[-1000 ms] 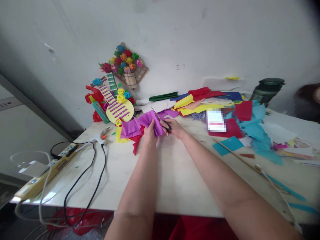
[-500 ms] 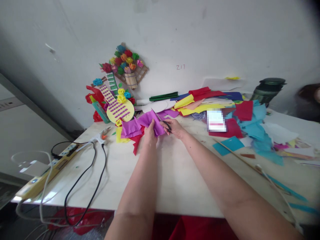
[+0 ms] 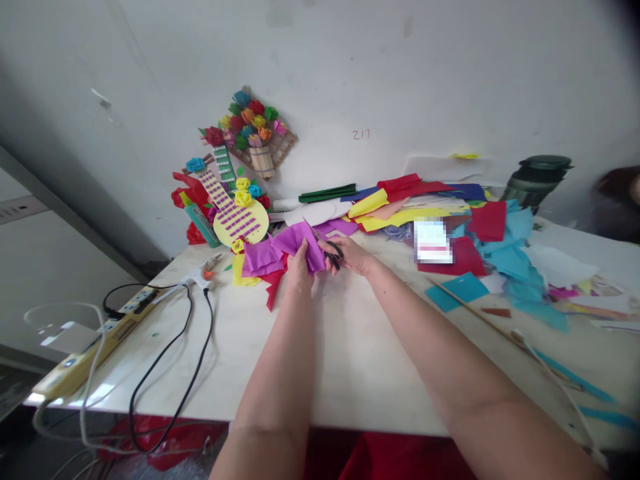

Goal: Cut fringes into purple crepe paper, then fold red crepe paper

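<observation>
My left hand pinches a crumpled piece of purple paper above the white table. My right hand grips black scissors, whose blades point up and left into the purple paper's edge. More purple, yellow and red paper scraps lie just left of my left hand.
A yellow paper guitar and a paper flower basket lean on the wall. Coloured paper sheets pile at the right, with a thin wooden stick. A power strip and black cables lie left. A glue gun rests nearby.
The scissors have closed a little and shifted slightly down along the purple paper. Both hands stay in nearly the same place.
</observation>
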`<move>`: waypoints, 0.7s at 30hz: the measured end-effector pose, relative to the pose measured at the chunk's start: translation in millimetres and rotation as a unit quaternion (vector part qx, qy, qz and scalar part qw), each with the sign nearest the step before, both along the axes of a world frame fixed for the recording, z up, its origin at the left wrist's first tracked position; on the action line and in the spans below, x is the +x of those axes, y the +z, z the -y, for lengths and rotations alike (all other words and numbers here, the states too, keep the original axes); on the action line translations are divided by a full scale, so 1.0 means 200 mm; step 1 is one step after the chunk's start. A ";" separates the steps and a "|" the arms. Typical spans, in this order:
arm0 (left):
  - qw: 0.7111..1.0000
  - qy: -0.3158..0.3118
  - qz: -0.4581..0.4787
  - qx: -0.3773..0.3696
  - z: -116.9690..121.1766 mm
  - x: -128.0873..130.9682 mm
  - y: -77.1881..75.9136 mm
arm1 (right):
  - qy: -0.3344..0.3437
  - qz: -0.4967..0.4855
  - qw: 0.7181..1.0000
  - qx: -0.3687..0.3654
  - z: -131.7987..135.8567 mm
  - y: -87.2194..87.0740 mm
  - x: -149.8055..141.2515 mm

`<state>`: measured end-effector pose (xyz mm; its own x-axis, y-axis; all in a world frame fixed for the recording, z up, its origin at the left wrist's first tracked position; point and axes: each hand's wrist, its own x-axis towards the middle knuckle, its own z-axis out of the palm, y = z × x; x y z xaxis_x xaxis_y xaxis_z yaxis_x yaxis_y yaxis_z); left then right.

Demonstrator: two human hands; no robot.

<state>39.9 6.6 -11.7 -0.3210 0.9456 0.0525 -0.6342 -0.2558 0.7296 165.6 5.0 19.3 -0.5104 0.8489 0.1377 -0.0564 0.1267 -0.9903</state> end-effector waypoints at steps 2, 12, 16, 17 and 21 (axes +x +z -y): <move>1.000 -0.005 -0.001 0.004 0.00 0.00 0.00 | 0.013 0.013 1.000 -0.001 0.00 0.01 0.02; 0.998 -0.048 0.004 0.027 0.02 0.02 0.03 | 0.028 -0.017 0.999 -0.003 -0.02 0.02 0.07; 0.996 -0.089 0.007 0.027 0.03 0.01 0.02 | 0.043 -0.025 0.999 0.011 -0.03 0.00 0.07; 0.995 -0.095 0.010 0.023 0.02 0.01 0.02 | 0.045 -0.027 0.999 0.015 -0.03 0.00 0.07; 0.995 -0.092 0.026 0.009 0.02 0.00 0.01 | 0.031 -0.030 0.999 0.027 -0.03 0.00 0.06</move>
